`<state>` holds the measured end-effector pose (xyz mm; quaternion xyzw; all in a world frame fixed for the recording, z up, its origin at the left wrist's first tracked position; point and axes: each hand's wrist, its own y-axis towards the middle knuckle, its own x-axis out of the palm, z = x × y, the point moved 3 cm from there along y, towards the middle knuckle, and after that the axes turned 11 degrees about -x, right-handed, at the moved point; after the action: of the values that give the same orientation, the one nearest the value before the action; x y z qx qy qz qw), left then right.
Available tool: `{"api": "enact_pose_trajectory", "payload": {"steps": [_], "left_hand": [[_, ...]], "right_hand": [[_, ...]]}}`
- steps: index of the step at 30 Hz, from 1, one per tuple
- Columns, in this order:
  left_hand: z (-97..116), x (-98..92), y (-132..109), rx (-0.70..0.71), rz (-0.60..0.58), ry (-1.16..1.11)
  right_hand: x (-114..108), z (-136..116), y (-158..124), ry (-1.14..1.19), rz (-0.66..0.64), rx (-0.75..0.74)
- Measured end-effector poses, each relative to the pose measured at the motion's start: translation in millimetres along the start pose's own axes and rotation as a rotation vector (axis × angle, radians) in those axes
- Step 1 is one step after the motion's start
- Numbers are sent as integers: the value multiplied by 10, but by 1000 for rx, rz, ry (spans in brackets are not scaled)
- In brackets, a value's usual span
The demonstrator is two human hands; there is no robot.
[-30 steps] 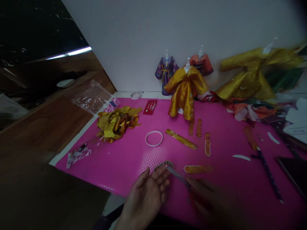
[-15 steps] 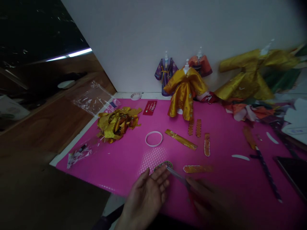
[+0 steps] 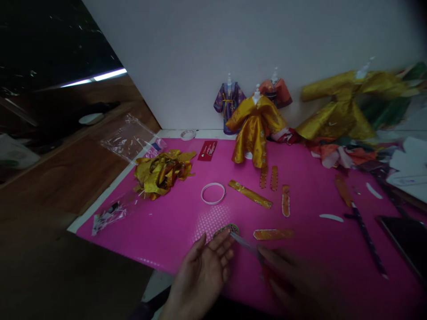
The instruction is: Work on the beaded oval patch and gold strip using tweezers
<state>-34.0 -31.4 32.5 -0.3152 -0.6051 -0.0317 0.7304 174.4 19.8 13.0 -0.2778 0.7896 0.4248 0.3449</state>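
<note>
My left hand (image 3: 204,271) is palm up over the pink mat, its fingers loosely stretched and nothing gripped in the palm. Just behind its fingertips lies a small oval piece (image 3: 234,228) with a green rim and a dark speckled middle, partly hidden by the fingers. My right hand (image 3: 288,273), dim and blurred, is closed around red-handled scissors (image 3: 245,243). Their narrow metal tip reaches to the fingertips of my left hand; whether it touches the skin is unclear. Right of the tip, an orange strip with a white-edged pointed end (image 3: 271,234) lies flat.
Gold fabric scraps (image 3: 163,173) are heaped at left, near a white ring (image 3: 212,194) and a red card (image 3: 207,150). A gold strip (image 3: 250,194) lies mid-mat. Doll forms in a gold robe (image 3: 251,129) and a purple robe (image 3: 229,104) stand behind. A dark pen (image 3: 368,240) lies right.
The whole view has shifted slightly, so things on the mat appear a little further left. Both hands and the scissors keep nearly the same pose.
</note>
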Motion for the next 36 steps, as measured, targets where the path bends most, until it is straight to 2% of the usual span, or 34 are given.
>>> {"api": "enact_pose_trajectory", "payload": {"steps": [11, 18, 29, 36], "left_hand": [[-7, -42, -4, 16, 68, 29], [-6, -52, 5, 10, 22, 33], [-17, -37, 2, 2, 24, 22], [-13, -24, 2, 6, 9, 14]], "right_hand": [[-29, -11, 38, -41, 12, -19], [-6, -10, 37, -63, 63, -41], [-16, -11, 38, -57, 8, -21], [-3, -10, 51, -57, 17, -50]]}}
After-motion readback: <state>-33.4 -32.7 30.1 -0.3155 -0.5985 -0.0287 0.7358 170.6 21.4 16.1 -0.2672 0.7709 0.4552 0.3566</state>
